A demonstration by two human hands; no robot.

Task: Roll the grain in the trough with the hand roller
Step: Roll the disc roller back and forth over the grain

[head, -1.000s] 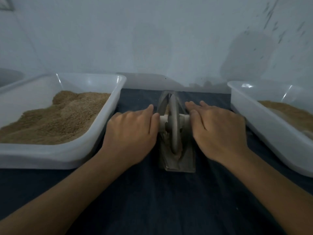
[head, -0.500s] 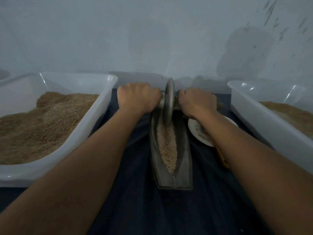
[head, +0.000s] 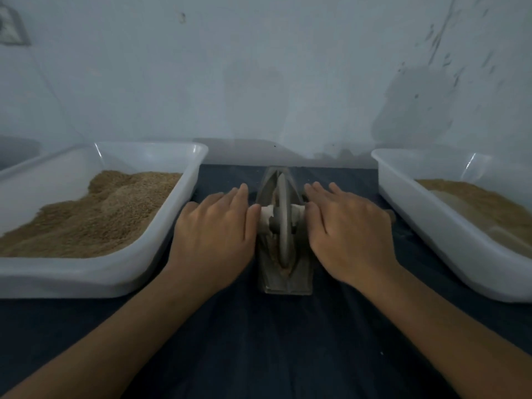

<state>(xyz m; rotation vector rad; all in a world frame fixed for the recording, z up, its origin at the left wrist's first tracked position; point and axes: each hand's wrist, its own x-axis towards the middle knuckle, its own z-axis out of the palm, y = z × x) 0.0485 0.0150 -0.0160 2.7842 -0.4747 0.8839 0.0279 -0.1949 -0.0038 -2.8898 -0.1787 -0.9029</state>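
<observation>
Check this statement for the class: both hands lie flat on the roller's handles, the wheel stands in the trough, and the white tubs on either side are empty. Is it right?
One detail is wrong. The head view shows grain in both: the left tub holds a brown heap, and the right tub holds some too. The rest stands: left hand and right hand lie flat on the handles, and the wheel stands in the trough.

I can read no writing, label, brand or number anywhere in front of me; the small grey thing on the wall (head: 259,82) at about ten o'clock is too blurred to make out.
</observation>
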